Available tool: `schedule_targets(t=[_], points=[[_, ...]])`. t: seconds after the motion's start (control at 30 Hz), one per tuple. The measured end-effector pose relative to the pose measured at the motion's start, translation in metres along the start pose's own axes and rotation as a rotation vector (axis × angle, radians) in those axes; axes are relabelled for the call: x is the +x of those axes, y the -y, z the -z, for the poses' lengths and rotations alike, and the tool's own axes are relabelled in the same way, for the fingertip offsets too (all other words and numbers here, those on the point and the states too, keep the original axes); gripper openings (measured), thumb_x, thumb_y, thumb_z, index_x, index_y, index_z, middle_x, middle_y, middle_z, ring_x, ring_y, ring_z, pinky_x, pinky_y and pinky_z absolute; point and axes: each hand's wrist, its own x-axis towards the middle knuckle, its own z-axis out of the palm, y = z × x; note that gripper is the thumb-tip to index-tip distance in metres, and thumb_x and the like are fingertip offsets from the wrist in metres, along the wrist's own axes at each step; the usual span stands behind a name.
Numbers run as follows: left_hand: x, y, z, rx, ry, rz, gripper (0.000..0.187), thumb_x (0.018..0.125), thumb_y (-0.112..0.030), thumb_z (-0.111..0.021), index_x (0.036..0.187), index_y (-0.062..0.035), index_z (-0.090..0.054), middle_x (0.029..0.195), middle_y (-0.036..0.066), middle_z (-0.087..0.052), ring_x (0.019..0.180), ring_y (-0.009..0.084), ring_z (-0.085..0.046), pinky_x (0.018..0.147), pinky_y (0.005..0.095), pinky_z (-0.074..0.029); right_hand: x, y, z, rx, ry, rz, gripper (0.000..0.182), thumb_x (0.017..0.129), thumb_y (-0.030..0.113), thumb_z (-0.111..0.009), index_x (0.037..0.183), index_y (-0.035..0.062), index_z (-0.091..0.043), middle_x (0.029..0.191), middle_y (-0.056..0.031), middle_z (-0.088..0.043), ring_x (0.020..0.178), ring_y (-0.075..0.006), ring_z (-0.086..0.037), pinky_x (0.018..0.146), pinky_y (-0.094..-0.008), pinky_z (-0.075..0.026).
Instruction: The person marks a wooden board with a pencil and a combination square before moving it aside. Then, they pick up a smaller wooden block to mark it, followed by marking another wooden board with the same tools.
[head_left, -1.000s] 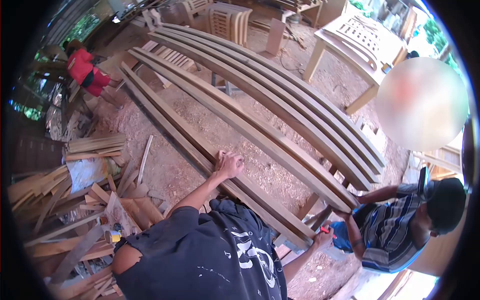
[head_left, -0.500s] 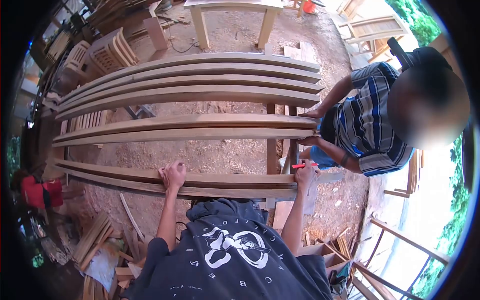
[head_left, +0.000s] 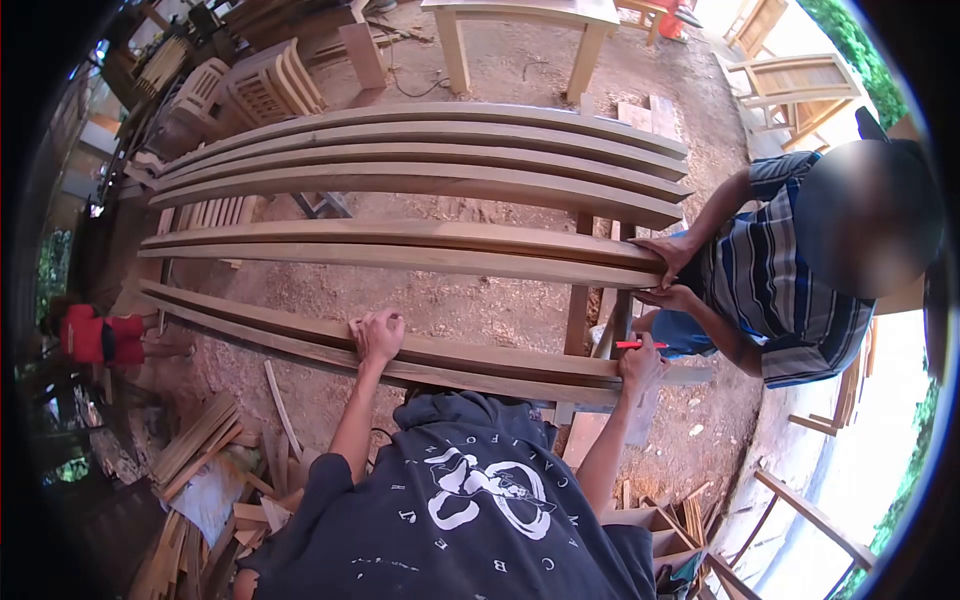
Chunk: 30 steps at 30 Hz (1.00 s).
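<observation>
In front of my body lies the nearest pair of long wooden beams, side by side. My left hand is on this pair left of centre, its fingers bent over the far edge. Near the right end of the same pair, my right hand is closed around a red pencil or marker; its exact kind is too small to tell. Beyond is a middle pair of beams. A co-worker's two hands are at its right end, one above the other.
Farther off lies a group of several beams on crosswise supports. The co-worker stands at the right. A wooden table and stacked chairs are behind. Offcuts lie lower left; a person in red is far left.
The whole view has shifted, so the beams appear farther right. The co-worker's upper hand has moved onto the end of the middle pair. My hands keep their places on the near beams.
</observation>
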Motion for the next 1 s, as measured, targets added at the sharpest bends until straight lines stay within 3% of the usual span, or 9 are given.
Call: schedule_targets(t=[0.17, 0.43, 0.73, 0.93, 1.0], points=[[-0.001, -0.001, 0.001, -0.044, -0.009, -0.014, 0.018, 0.087, -0.034, -0.07, 0.095, -0.0199, -0.079, 0.094, 0.01, -0.077, 0.101, 0.0268, -0.07, 0.101, 0.0447, -0.035, -0.001, -0.003, -0.002, -0.035, 0.002, 0.001, 0.034, 0.101, 0.047, -0.055, 0.107, 0.0197, -0.074, 0.094, -0.0184, -0.077, 0.096, -0.0377, -0.072, 0.097, -0.049, -0.039], [0.0, 0.002, -0.001, -0.033, -0.019, -0.04, 0.017, 0.088, -0.032, -0.068, 0.098, -0.0203, -0.077, 0.094, 0.003, -0.078, 0.1, 0.0236, -0.069, 0.098, 0.0435, -0.035, 0.0, -0.001, -0.001, 0.003, 0.032, 0.014, 0.034, 0.101, 0.048, -0.055, 0.109, 0.0204, -0.074, 0.1, -0.0145, -0.078, 0.099, -0.035, -0.073, 0.101, -0.051, -0.036], [0.0, -0.005, 0.005, -0.039, 0.052, 0.014, 0.019, 0.088, -0.034, -0.069, 0.1, -0.0241, -0.08, 0.096, 0.005, -0.078, 0.103, 0.0239, -0.069, 0.104, 0.0438, -0.033, 0.001, -0.003, -0.009, -0.053, -0.006, -0.035, 0.029, 0.1, 0.042, -0.057, 0.107, 0.0213, -0.076, 0.096, -0.0141, -0.078, 0.095, -0.0328, -0.073, 0.097, -0.0456, -0.039], [0.003, 0.004, -0.003, -0.026, 0.064, 0.002, 0.021, 0.09, -0.035, -0.068, 0.101, -0.0213, -0.08, 0.095, 0.005, -0.078, 0.102, 0.0241, -0.068, 0.103, 0.0429, -0.035, 0.0, -0.007, -0.015, -0.007, -0.06, -0.048, 0.028, 0.099, 0.041, -0.059, 0.106, 0.0198, -0.076, 0.095, -0.0152, -0.077, 0.095, -0.0326, -0.073, 0.099, -0.0461, -0.038], [0.003, 0.003, -0.004, -0.028, 0.089, -0.025, 0.021, 0.091, -0.035, -0.068, 0.101, -0.0207, -0.08, 0.095, 0.006, -0.078, 0.102, 0.0243, -0.069, 0.102, 0.043, -0.035, -0.001, -0.001, -0.006, -0.032, -0.081, -0.003, 0.03, 0.097, 0.042, -0.059, 0.098, 0.0156, -0.074, 0.078, -0.0195, -0.074, 0.084, -0.0335, -0.073, 0.099, -0.0473, -0.036]])
